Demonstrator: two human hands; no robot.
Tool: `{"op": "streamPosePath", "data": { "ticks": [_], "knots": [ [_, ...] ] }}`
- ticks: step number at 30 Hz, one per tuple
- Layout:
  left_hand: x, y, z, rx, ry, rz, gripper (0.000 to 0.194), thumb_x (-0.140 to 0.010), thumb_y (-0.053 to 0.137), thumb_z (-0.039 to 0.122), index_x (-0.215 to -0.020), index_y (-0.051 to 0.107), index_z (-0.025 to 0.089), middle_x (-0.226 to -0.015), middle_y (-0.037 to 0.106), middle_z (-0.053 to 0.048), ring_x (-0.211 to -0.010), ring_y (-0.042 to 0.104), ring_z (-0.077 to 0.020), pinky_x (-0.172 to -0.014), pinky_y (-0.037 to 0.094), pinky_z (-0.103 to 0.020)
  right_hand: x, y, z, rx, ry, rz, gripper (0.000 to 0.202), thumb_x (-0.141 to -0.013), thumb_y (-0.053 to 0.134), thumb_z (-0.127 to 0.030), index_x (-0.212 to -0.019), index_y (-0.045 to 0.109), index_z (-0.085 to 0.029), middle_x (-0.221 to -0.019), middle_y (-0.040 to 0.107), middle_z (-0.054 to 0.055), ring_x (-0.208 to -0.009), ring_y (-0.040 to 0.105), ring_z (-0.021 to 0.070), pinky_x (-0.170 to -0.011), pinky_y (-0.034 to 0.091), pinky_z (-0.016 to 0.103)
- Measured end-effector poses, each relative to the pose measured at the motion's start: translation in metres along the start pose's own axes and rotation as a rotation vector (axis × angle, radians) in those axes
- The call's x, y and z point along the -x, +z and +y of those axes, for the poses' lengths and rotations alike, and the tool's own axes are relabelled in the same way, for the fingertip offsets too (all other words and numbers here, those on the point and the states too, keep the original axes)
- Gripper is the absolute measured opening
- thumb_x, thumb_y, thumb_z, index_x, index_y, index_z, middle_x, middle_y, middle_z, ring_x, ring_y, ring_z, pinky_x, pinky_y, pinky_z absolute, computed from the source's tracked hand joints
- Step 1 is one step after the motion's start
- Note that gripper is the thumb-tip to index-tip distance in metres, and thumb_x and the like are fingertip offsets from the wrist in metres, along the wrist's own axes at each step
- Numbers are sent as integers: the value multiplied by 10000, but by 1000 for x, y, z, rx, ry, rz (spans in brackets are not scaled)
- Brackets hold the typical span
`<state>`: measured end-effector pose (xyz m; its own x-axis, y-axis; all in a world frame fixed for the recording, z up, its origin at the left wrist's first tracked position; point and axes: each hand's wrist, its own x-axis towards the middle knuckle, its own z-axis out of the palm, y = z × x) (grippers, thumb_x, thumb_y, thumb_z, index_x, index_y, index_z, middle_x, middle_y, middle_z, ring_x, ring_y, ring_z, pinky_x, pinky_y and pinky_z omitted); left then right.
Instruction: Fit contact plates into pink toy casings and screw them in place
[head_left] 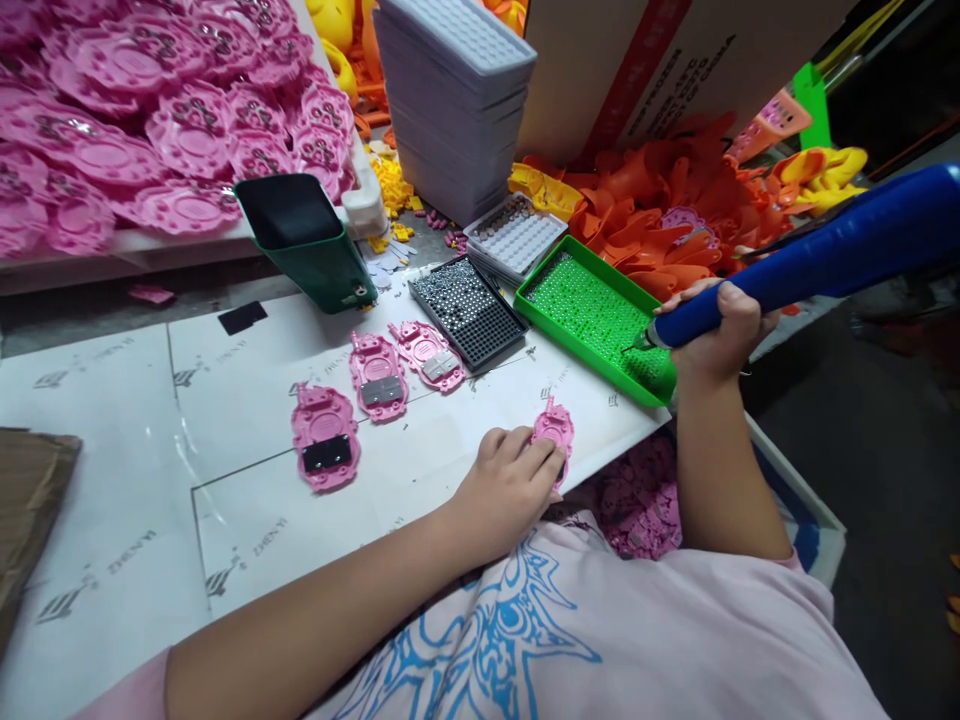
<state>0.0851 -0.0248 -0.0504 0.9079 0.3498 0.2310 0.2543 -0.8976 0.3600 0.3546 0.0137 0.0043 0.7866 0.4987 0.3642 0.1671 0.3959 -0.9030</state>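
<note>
My right hand (716,325) is wrapped around a blue electric screwdriver (810,250), whose bit points down into a green screw tray (592,350). Small metal screws fill many of that tray's holes. At the table's near edge, my left hand (510,480) grips a pink plastic shell (553,425) with its fingers laid over it; part of the shell is hidden. Farther left lie a pink shell with a black plate (325,440) and two pink shells with grey plates, one in the middle (379,378) and one beside the black tray (427,355).
A black perforated tray (472,315) holds more screws. Behind it are a white tray (517,235) and a tall tray stack (457,110). A dark green bin (307,245) stands at the back, near piled pink shells (187,120). Orange parts (637,220) heap beside a cardboard box (675,70).
</note>
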Motion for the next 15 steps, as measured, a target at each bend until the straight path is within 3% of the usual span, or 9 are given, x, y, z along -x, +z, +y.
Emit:
{"op": "streamPosePath", "data": {
  "ticks": [4,12,15],
  "knots": [
    [0,0,0,2,2,3,331,-924,491,322,-1208,531,155,-1204,604,-64,-1082,452,-267,-862,285,-419,0,2,3,21,-109,10,106,-658,484,-315,-652,478,-209,-503,535,-36,-384,525,151,-372,424,293],
    [0,0,0,1,3,3,334,-922,496,323,-1208,533,154,-1205,608,-55,-1079,452,-265,-862,282,-418,0,1,5,-19,-142,-6,82,-694,483,-290,-744,489,-226,-516,554,-49,-379,523,155,-372,437,293],
    [0,-1,0,5,2,1,337,-916,508,327,-1204,534,154,-1207,606,-54,-1081,451,-262,-861,283,-417,0,1,5,-9,-133,-21,79,-694,498,-297,-680,507,-220,-521,554,-34,-385,528,157,-376,436,305]
  ]
}}
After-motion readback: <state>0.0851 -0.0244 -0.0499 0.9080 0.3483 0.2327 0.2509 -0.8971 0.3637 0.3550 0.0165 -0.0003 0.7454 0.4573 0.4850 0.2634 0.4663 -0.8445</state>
